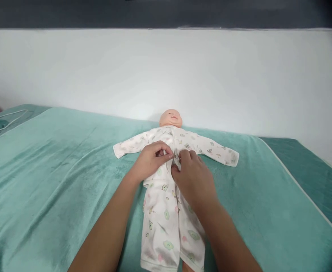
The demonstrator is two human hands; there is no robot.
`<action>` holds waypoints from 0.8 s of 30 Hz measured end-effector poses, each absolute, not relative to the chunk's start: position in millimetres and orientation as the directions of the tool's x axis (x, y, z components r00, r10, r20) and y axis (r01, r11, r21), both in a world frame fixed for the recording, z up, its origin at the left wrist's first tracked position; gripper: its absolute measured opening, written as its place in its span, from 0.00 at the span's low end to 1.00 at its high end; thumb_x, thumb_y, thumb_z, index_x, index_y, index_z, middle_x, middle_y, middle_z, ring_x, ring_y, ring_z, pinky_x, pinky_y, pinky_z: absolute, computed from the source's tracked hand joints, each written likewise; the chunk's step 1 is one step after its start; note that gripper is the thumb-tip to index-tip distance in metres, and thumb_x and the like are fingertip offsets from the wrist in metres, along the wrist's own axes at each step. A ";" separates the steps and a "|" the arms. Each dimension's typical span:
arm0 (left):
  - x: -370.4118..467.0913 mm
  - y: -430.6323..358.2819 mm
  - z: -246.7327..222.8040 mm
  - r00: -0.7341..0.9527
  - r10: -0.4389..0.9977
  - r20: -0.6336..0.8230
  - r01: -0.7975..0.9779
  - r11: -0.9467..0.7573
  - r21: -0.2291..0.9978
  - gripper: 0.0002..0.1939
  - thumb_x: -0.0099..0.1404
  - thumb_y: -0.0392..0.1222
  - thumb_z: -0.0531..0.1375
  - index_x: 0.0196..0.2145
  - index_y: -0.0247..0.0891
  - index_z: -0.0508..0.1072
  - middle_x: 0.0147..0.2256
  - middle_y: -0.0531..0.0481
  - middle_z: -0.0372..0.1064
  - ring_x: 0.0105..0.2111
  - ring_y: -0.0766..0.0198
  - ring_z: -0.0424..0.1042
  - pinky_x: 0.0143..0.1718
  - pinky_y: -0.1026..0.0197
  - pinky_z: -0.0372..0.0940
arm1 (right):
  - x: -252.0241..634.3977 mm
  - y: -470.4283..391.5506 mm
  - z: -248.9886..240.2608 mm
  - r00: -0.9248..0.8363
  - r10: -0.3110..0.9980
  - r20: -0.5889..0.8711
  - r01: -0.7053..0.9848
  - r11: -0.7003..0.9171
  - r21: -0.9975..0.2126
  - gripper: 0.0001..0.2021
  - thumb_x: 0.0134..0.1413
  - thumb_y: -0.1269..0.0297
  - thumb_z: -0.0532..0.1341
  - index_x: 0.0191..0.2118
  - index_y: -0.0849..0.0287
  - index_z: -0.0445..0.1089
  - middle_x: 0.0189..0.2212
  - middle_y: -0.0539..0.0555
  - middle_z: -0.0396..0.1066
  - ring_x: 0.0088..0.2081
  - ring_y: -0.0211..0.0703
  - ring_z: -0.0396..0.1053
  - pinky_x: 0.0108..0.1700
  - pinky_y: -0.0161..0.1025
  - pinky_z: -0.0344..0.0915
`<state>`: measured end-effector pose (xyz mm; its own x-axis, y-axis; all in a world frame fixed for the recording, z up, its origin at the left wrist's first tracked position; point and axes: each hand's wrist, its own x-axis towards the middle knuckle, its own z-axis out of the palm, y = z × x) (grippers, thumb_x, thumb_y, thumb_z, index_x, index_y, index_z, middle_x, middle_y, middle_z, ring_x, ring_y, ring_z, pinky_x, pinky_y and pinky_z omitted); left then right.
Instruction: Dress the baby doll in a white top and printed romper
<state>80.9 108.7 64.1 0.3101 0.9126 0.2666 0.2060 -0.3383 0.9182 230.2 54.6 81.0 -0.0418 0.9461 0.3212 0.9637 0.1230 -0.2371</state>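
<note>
A baby doll (pixel 171 118) lies on its back, head toward the wall, dressed in a white printed shirt (pixel 211 147) and matching printed trousers (pixel 163 226). Both sleeves stretch out sideways. Over the chest, my left hand (pixel 154 158) pinches one front edge of the shirt between thumb and fingertips. My right hand (pixel 194 173) has its fingers curled on the opposite front edge, close beside the left fingertips. Any fastener between the hands is too small or hidden to make out. Part of a doll's foot (pixel 186 267) shows below one trouser leg.
A teal cloth (pixel 69 170) with wrinkles covers the surface under the doll. A pale wall (pixel 126 75) rises right behind the doll's head, with a dark band (pixel 154 15) above. At the far left lies a white looped hanger-like thing (pixel 13 122).
</note>
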 end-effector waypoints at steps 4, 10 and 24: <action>82.0 110.1 60.8 0.279 0.930 0.240 0.215 -0.304 0.928 0.05 0.62 0.43 0.62 0.33 0.41 0.75 0.27 0.55 0.63 0.27 0.67 0.58 0.30 0.62 0.55 | 235.4 60.0 83.7 -0.018 0.954 0.298 0.934 0.122 -0.335 0.06 0.59 0.67 0.54 0.30 0.55 0.58 0.31 0.54 0.68 0.27 0.42 0.60 0.28 0.40 0.49; 87.9 106.1 66.8 0.272 0.912 0.306 0.207 -0.366 0.907 0.05 0.63 0.42 0.62 0.31 0.39 0.75 0.32 0.52 0.68 0.29 0.67 0.61 0.32 0.62 0.57 | 258.7 69.3 88.4 -0.007 0.993 0.121 0.633 0.098 -0.768 0.11 0.59 0.60 0.57 0.26 0.55 0.61 0.21 0.47 0.63 0.24 0.38 0.57 0.28 0.38 0.51; 107.2 85.2 88.3 0.176 0.984 0.042 -0.111 -0.022 0.994 0.09 0.58 0.46 0.67 0.32 0.38 0.76 0.26 0.53 0.70 0.28 0.67 0.67 0.31 0.63 0.62 | 255.7 70.0 76.0 0.024 0.999 0.043 -0.155 0.046 -0.987 0.09 0.51 0.57 0.67 0.32 0.56 0.69 0.27 0.46 0.62 0.27 0.35 0.58 0.28 0.33 0.55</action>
